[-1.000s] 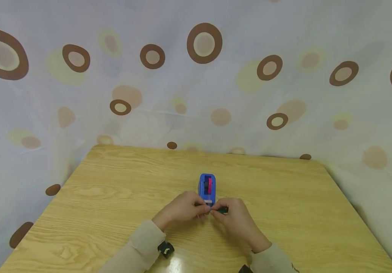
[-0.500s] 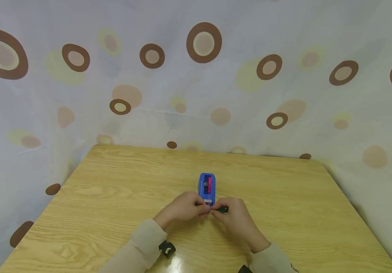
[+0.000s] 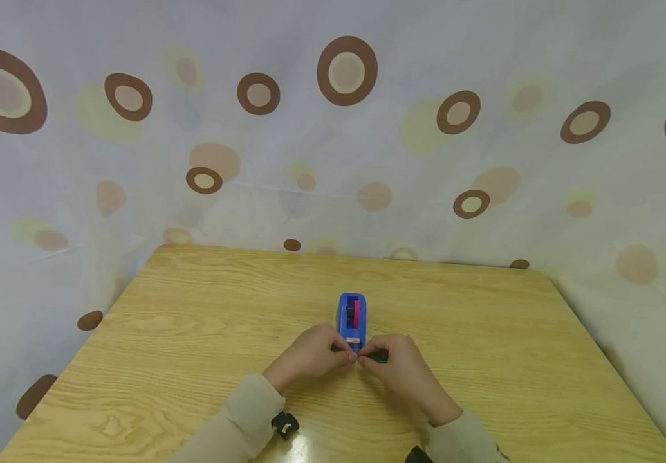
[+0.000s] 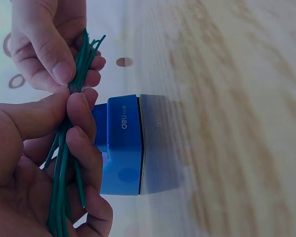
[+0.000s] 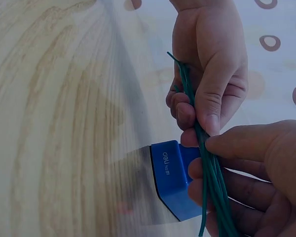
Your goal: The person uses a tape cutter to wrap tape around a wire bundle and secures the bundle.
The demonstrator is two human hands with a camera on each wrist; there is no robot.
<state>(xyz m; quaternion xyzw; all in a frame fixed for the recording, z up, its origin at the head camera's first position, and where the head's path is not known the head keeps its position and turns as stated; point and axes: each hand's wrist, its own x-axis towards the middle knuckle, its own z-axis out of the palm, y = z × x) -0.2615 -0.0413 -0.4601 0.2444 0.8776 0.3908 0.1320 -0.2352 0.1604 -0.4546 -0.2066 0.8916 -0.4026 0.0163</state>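
Both hands pinch a bundle of thin green strands, like plastic-coated wire ties (image 4: 61, 173), near its middle. My left hand (image 3: 312, 350) grips it between thumb and fingertips, with one loose end fanning across the palm. Close against it, the right hand (image 3: 402, 373) pinches the bundle with its thumb pressed on top, the other end splaying past the fingers. A shiny darker band (image 4: 75, 89) shows between the two thumbs. Just beyond the fingertips stands a blue tape dispenser (image 3: 356, 334) with a pink-cored roll (image 3: 357, 314).
Everything is on a light wood-grain table (image 3: 222, 296). A pale curtain (image 3: 286, 148) with brown ring patterns hangs behind its far edge and along the sides. Black wrist straps (image 3: 284, 425) show near the beige sleeves (image 3: 251, 405).
The hands stay in front of the dispenser, still holding the green bundle. Only the left fingertips and thumb shift slightly at its middle.
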